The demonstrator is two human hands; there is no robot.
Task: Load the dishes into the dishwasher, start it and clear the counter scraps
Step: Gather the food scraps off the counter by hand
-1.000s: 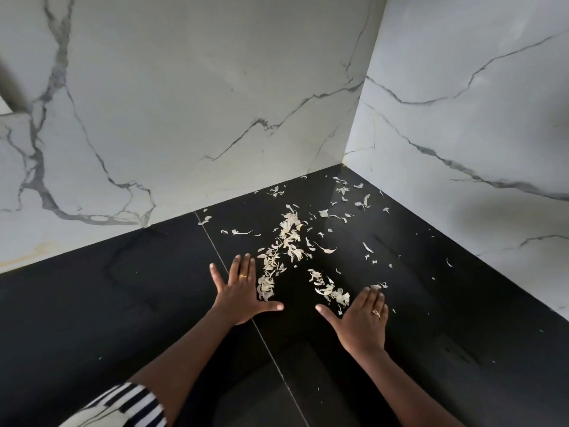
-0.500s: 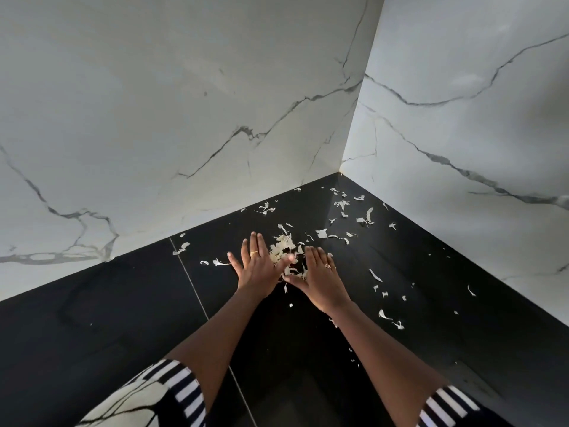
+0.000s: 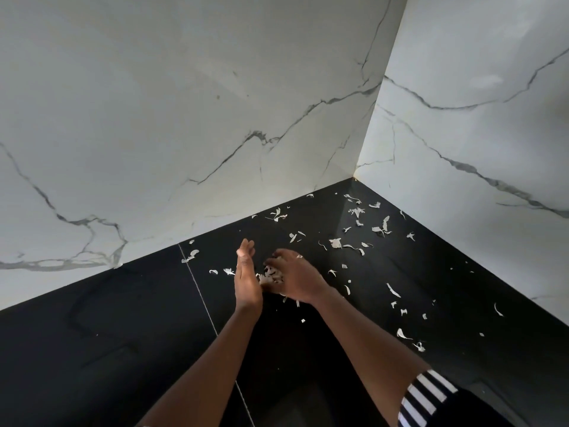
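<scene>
Left hand [image 3: 246,282]: standing on edge, fingers straight and together, palm against the scrap pile [image 3: 271,277].
Right hand [image 3: 297,280]: cupped, fingers curled over the scrap pile.
Scrap pile: pale flakes between both palms, on the black tabletop [image 3: 123,334].
Loose scraps [image 3: 335,243]: scattered toward the corner.

Dim, soft daylight; wide-angle bending at edges, slight motion blur.

Head cam looks fwd/down at counter [image 3: 123,334] corner, prob. close.
</scene>
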